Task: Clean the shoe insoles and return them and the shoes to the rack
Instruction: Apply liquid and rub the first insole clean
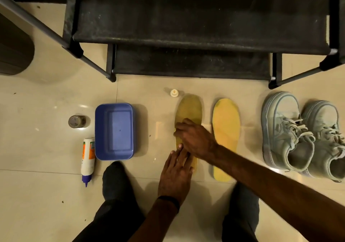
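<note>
Two yellow insoles lie side by side on the floor. The left insole looks darker than the right insole. My left hand presses flat on the heel end of the left insole, fingers straight. My right hand reaches across and sits on the middle of that insole with its fingers bent down. A thin bright yellow-green edge shows by its fingertips, and whatever is under the palm is hidden. A pair of pale grey-green sneakers stands to the right of the insoles. The black shoe rack is just beyond them.
A blue plastic tub stands left of the insoles. Beside it lie a white bottle with a blue nozzle and a small round jar. A small white cap sits by the left insole's toe. My feet and legs are at the bottom.
</note>
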